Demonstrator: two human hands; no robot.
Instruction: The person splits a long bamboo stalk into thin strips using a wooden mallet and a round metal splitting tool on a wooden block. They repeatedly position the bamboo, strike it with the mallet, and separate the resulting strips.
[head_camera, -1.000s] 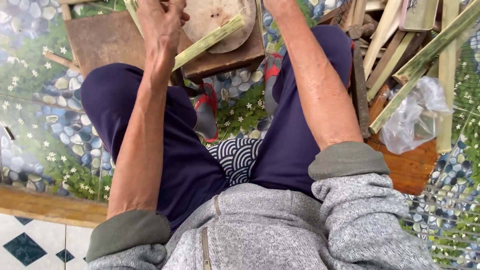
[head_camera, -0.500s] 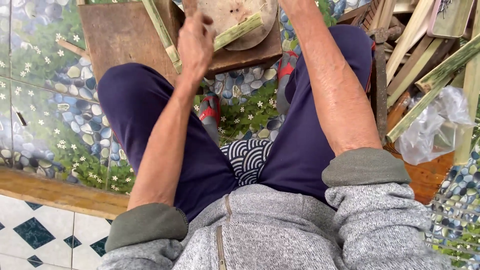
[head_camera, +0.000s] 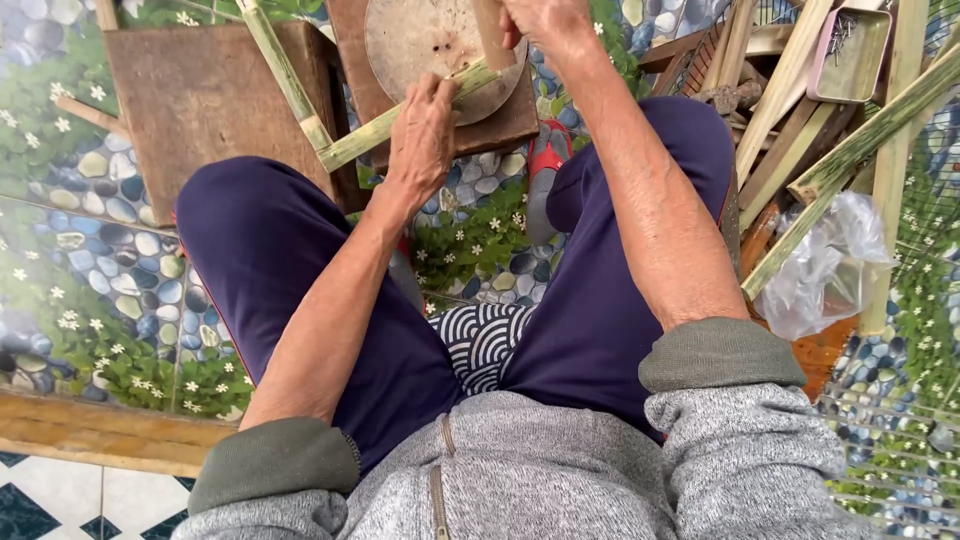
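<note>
The left hand (head_camera: 425, 130) is sitting lower than half a second ago — its fingers closing around the green stalk (head_camera: 400, 118), pinning it across the round wooden block (head_camera: 425, 45). The right hand (head_camera: 540, 18) is gripping a wooden handle (head_camera: 490, 30) upright beside it. The cutting step looks in hand; the next stroke is calling for a steady stalk.

Bright, even daylight; soft shadows, sharp focus.

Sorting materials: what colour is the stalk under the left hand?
Pale green stalk, under the left hand; head view.
</note>
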